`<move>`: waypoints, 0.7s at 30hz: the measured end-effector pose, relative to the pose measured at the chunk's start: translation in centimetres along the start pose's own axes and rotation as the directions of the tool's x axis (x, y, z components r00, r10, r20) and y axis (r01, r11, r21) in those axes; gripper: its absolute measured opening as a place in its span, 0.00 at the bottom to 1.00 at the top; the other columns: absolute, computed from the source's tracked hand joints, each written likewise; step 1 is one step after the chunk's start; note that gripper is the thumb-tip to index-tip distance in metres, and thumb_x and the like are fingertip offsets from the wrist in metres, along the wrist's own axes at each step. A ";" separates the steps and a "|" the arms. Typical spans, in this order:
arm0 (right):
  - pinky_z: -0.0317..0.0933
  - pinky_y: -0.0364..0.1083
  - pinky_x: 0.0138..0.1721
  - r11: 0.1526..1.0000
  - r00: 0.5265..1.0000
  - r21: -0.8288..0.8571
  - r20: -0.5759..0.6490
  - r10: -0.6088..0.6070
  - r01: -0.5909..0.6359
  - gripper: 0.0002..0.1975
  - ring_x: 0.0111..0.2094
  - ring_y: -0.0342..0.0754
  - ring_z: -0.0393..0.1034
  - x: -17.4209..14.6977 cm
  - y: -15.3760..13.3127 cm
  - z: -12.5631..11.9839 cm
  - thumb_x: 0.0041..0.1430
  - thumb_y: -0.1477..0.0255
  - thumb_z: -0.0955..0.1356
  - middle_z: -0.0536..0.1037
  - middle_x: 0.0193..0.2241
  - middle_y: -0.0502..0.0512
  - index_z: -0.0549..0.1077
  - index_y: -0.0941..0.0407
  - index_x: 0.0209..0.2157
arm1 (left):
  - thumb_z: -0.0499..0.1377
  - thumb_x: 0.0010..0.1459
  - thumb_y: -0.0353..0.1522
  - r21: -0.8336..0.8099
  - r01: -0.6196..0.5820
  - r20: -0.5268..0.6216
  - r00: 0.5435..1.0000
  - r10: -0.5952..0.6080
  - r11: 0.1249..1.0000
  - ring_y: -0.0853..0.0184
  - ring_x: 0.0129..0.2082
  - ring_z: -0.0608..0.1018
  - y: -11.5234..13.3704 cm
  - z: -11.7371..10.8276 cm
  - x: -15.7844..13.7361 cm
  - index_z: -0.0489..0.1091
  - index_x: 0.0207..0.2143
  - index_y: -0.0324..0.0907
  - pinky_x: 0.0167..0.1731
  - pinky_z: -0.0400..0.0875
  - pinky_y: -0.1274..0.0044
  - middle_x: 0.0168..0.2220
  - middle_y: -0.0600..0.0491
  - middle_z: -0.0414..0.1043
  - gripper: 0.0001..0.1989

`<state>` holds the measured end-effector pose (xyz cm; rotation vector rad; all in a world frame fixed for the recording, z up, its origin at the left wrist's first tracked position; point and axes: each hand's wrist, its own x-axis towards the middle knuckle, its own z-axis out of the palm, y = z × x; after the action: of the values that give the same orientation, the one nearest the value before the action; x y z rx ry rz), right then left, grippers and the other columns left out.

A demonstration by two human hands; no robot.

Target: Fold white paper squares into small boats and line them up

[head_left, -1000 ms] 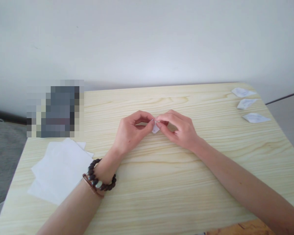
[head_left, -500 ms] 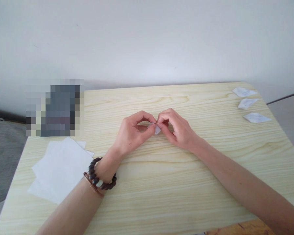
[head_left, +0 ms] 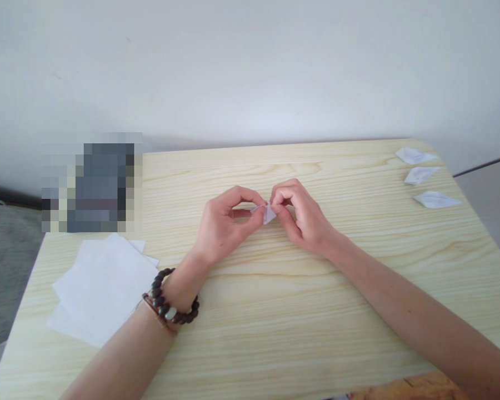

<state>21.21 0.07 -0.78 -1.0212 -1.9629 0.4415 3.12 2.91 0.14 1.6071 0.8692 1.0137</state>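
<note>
I see the left hand (head_left: 228, 226) and right hand (head_left: 303, 218) arched over the middle of the table (head_left: 258, 344), forearms slanting inward from its near side. The left pinches a small folded paper (head_left: 269, 214) between thumb and fingers; the right, fingers curled, seems to pinch its right side, though fingertips hide the contact. Three folded pieces (head_left: 437, 199) lie by the far right corner, white sheets (head_left: 104, 278) near the left edge.

folded paper (head_left: 269, 214): white | table (head_left: 250, 333): pale, wood-grained | beads (head_left: 157, 292): dark brown
</note>
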 end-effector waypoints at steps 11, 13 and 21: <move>0.63 0.45 0.37 0.997 1.000 -0.076 -0.004 -0.006 0.006 0.06 0.34 0.43 0.66 -0.2 -0.1 0.2 0.63 0.76 0.64 0.70 0.37 0.52 0.64 0.54 0.42 | 0.61 0.53 0.26 0.134 -0.079 -0.004 0.997 0.081 0.988 0.68 0.35 0.78 -0.7 -0.1 0.0 0.73 0.32 0.39 0.35 0.78 0.77 0.33 0.53 0.75 0.03; 0.63 0.45 0.37 0.997 1.000 -0.078 0.009 -0.020 0.021 0.05 0.35 0.44 0.66 -0.1 -0.1 0.1 0.63 0.77 0.64 0.70 0.36 0.53 0.65 0.54 0.40 | 0.61 0.52 0.25 0.167 -0.108 0.008 0.994 0.108 0.980 0.69 0.35 0.77 -0.7 0.0 0.0 0.73 0.31 0.39 0.34 0.78 0.79 0.33 0.53 0.74 0.03; 0.60 0.45 0.34 0.997 0.998 -0.075 0.066 0.015 -0.010 0.03 0.34 0.44 0.63 -0.1 0.0 0.0 0.65 0.76 0.61 0.67 0.34 0.52 0.61 0.54 0.37 | 0.62 0.53 0.28 0.162 -0.071 0.018 0.997 0.069 0.984 0.67 0.37 0.77 -0.5 0.0 0.0 0.72 0.32 0.39 0.36 0.78 0.77 0.34 0.51 0.74 0.03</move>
<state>21.23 0.01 -0.83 -1.0792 -2.0467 0.4166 3.06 3.03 -0.33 1.7903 0.9115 1.0024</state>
